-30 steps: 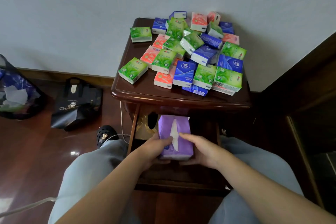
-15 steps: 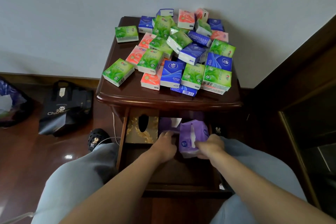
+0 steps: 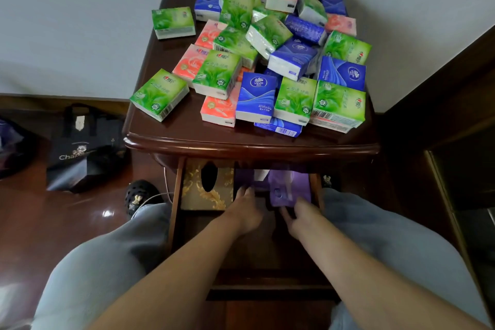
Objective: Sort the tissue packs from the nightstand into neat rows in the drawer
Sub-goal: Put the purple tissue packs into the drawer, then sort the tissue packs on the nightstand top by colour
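Tissue packs [image 3: 257, 56] lie piled on the nightstand [image 3: 171, 139], above the open drawer [image 3: 267, 246].

The dark wooden nightstand [image 3: 171, 134] carries a heap of tissue packs [image 3: 257, 56] (green, blue, pink).

1 head-worn wide-angle view looks forward and steeply down, close over the nightstand [image 3: 187, 139], open drawer [image 3: 176, 206] and both forearms.

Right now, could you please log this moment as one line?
left hand: in drawer | right hand: at purple pack | nightstand pile unsorted
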`<action>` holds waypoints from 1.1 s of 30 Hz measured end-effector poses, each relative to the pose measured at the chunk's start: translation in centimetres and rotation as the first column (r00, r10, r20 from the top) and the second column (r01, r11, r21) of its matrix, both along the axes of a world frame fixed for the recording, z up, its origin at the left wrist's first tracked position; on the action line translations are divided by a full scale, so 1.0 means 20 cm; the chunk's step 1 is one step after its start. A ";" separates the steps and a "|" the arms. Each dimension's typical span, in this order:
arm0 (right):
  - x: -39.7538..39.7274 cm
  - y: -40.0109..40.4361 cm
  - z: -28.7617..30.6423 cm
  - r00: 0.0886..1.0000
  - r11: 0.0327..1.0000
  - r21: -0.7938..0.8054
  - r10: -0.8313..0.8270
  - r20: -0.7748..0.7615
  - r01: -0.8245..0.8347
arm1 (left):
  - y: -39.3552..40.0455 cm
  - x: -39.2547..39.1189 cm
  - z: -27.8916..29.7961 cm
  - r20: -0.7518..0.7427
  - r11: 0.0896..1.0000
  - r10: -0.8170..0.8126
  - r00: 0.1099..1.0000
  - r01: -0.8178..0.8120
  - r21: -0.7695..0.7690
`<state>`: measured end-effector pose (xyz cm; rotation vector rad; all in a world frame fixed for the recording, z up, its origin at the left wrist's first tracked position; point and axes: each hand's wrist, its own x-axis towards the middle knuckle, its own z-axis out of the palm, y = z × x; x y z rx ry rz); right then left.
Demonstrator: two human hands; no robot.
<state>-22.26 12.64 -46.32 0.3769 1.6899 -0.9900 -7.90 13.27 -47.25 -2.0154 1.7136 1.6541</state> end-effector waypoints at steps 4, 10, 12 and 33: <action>0.02 0.00 -0.01 0.995 0.995 -0.034 -0.094 0.035 0.095 | 0.00 0.00 0.01 0.027 0.999 -0.029 0.999 0.029 0.019; 0.00 0.00 -0.04 0.983 0.981 -0.165 0.122 0.139 -0.099 | 0.01 0.00 0.02 0.028 0.999 -0.037 0.999 0.036 0.018; -0.02 -0.03 -0.05 0.977 0.973 -0.185 0.167 0.134 -0.141 | 0.00 0.00 0.02 0.032 0.999 -0.037 0.999 0.036 0.022; 0.12 0.04 0.87 0.171 0.242 -0.008 0.658 -0.733 -0.970 | 0.08 0.18 0.83 0.047 0.802 0.291 0.956 -0.217 -0.557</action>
